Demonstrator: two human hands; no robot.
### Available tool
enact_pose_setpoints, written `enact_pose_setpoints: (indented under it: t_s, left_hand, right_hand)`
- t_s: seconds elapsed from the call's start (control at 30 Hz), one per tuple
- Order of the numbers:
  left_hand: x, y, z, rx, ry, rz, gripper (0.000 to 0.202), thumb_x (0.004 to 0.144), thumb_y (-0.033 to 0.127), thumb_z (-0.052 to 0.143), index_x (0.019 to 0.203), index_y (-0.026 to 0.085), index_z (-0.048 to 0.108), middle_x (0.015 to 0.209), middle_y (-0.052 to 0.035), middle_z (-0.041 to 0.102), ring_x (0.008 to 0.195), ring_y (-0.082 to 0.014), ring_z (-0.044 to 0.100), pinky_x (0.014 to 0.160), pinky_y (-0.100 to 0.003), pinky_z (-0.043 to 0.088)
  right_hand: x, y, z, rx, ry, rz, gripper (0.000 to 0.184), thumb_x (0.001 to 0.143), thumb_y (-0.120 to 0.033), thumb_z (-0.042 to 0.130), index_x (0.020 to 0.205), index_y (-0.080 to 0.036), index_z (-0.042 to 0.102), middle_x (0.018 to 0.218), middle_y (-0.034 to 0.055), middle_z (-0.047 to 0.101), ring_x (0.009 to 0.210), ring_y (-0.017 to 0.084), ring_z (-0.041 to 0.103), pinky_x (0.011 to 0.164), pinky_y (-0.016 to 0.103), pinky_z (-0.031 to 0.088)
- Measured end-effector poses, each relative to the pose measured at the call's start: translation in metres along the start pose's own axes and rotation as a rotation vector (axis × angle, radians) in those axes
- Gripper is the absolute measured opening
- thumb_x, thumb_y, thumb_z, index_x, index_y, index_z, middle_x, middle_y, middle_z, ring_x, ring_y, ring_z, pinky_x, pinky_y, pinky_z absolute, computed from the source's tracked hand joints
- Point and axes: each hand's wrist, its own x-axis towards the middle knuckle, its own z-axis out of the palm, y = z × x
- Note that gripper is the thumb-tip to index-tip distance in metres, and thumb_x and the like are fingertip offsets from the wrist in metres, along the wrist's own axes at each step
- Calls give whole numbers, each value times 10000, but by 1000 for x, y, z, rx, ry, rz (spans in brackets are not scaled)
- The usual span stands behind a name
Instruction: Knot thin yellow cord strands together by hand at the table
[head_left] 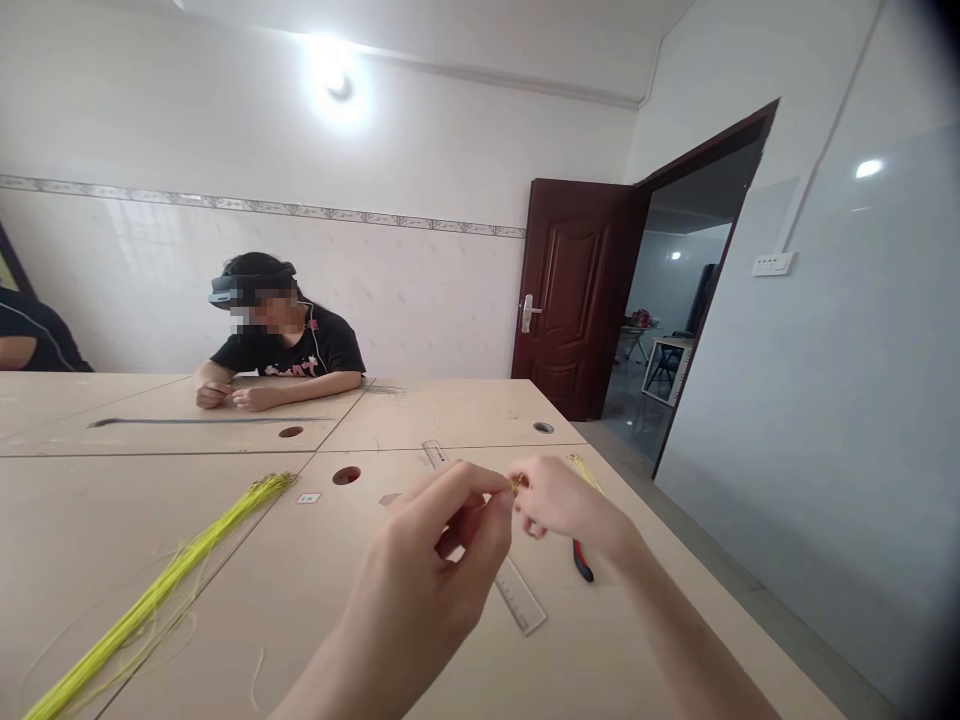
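The thumb and forefinger of my left hand press together on a small yellowish piece, and the fingers of my right hand pinch it from the other side. We're over the table, above a clear ruler. The piece is mostly hidden; I judge it light, thin and easily dropped, so a gentle fingertip hold near its end suits it.
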Motion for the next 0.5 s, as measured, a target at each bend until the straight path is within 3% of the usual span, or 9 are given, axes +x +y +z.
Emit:
enact_pose_setpoints:
  t_s: [0.1, 0.17, 0.23, 0.33, 0.5]
  left_hand:
    - [-4, -7, 4, 180, 64, 181, 156, 831, 74, 469, 779, 185, 565, 607, 44, 412, 503, -90, 352, 465, -202, 307]
    - [-6, -10, 6, 270, 70, 284, 160, 824, 56, 480, 804, 176, 584, 624, 41, 399, 498, -91, 331, 465, -214, 299]
    - [-7, -11, 7, 335, 60, 361, 164, 816, 38, 487, 812, 160, 595, 624, 36, 404, 495, -98, 316, 451, -223, 288]
    - [-7, -12, 7, 381, 52, 442, 163, 811, 24, 496, 887, 123, 601, 626, 23, 433, 515, -107, 340, 461, -233, 310]
    - [-8, -11, 9, 317, 88, 447, 170, 806, 34, 527, 910, 157, 579, 640, 31, 454, 516, -95, 391, 475, -214, 351]
  right_hand:
    - [-30, -13, -13, 69, 141, -170, 397, 917, -507, 330, 893, -198, 577, 751, -14, 585, 569, 98, 589, 574, 265, 507]
    - [-52, -23, -15, 110, 197, -268, 353, 892, -524, 372, 865, -232, 569, 747, -23, 576, 579, 101, 582, 535, 238, 512]
    - [-69, -30, -14, 66, 325, -400, 202, 863, -435, 497, 841, -253, 581, 738, -29, 571, 592, 97, 560, 509, 203, 504]
    - [-81, -33, -9, -69, 480, -485, 39, 824, -296, 587, 839, -260, 581, 761, -35, 569, 559, 73, 532, 465, 169, 473]
    - [-79, -31, -7, -91, 453, -526, 58, 846, -221, 555, 812, -262, 579, 736, -46, 556, 598, 70, 519, 508, 167, 469]
